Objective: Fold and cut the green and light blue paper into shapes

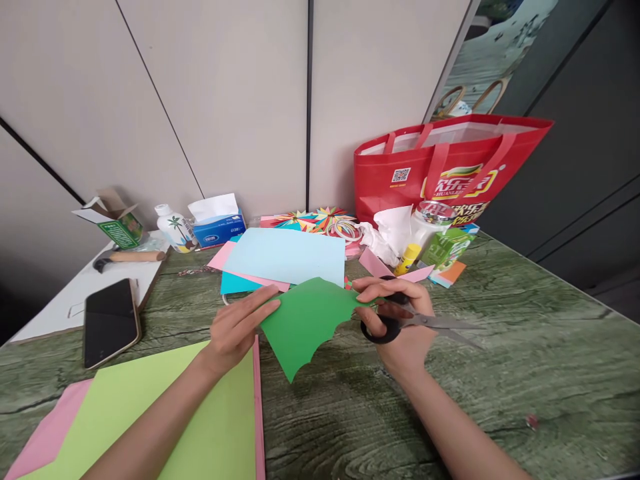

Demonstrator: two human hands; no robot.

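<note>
My left hand [235, 328] pinches the left edge of a green paper piece [305, 323] with a scalloped lower edge, held just above the table. My right hand [397, 327] grips black-handled scissors [400, 321]; their grey blades point to the right, away from the paper. The thumb and fingertips of my right hand also touch the green paper's right corner. Both hands are closed on what they hold.
A lime-green sheet over pink paper [165, 413] lies at the front left. A phone [110, 321] sits at the left, light-blue and pink sheets [285, 257] behind. A red bag [445, 167], glue stick [407, 259], tissue box [217, 223] and bottle [173, 227] line the back.
</note>
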